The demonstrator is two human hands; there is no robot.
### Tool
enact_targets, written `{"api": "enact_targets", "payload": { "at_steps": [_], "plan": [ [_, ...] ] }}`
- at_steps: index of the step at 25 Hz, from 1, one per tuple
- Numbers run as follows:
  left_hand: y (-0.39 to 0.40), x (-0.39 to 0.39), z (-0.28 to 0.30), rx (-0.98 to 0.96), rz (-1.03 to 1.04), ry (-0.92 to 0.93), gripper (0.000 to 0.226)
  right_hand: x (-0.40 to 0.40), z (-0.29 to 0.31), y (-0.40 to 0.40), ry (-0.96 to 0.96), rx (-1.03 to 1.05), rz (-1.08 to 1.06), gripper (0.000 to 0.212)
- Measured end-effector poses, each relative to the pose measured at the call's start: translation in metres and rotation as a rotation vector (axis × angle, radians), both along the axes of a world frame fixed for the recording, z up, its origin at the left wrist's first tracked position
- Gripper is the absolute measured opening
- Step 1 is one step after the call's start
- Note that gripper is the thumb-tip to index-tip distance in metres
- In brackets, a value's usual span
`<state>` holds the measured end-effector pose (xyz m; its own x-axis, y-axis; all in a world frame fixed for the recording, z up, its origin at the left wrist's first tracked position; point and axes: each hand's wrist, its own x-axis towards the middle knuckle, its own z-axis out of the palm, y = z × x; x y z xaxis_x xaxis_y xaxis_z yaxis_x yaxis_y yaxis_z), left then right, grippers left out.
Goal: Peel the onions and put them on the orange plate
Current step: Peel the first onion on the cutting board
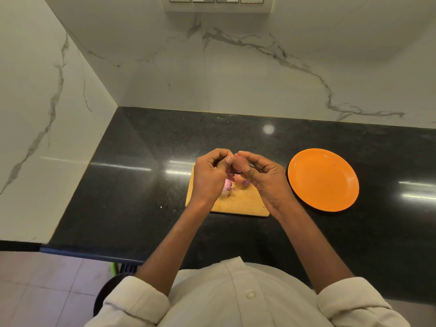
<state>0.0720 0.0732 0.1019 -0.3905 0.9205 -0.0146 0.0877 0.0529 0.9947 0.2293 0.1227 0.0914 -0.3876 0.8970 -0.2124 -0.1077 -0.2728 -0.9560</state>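
Cream shirt (236,300), sleeves rolled, at 6 o'clock; both forearms reach toward 12 over black bench (122,185). Wooden cutting board (238,204) at centre, carrying a pale peeled onion (227,186), purple skin scraps (244,182) just beside it. Above board: right hand (264,178) curled around a reddish onion (240,162), thumb across its front. Left hand (210,173) fingers curled, thumb tip touching the same onion at its 9 o'clock side; full grip cannot be told. Orange plate (323,180) at 3 o'clock of board, near it, nothing inside. Marble wall (236,74) behind.
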Motion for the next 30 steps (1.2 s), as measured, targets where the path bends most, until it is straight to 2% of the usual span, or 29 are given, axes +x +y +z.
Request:
{"api": "enact_targets", "payload": {
  "at_steps": [9, 13, 18, 19, 21, 23, 27, 30],
  "plan": [
    [0.000, 0.003, 0.001, -0.177, -0.004, -0.191, 0.028, 0.003, -0.001, 0.006, 0.018, -0.004, 0.096, 0.030],
    [-0.002, -0.004, 0.002, -0.102, -0.043, -0.207, 0.019, 0.002, -0.001, 0.004, 0.071, -0.081, 0.042, 0.031],
    [-0.003, 0.001, -0.001, -0.016, -0.053, -0.032, 0.006, 0.002, 0.001, 0.002, 0.068, -0.083, 0.036, 0.033],
    [-0.003, 0.000, -0.003, -0.027, -0.018, -0.078, 0.002, 0.001, 0.001, 0.001, 0.077, -0.087, 0.034, 0.032],
    [-0.004, -0.002, -0.003, -0.080, 0.042, -0.308, 0.008, 0.000, 0.000, 0.000, 0.143, -0.149, 0.018, 0.032],
    [-0.009, -0.003, -0.005, -0.124, 0.022, -0.459, 0.008, 0.000, 0.000, -0.002, 0.189, -0.194, 0.022, 0.033],
    [-0.020, -0.008, -0.013, -0.194, -0.031, -0.256, 0.007, 0.000, 0.001, -0.010, 0.166, -0.203, 0.039, 0.033],
    [-0.031, -0.012, -0.016, -0.261, -0.077, 0.060, 0.021, 0.000, -0.003, -0.015, 0.036, -0.178, 0.002, 0.029]
  ]
}}
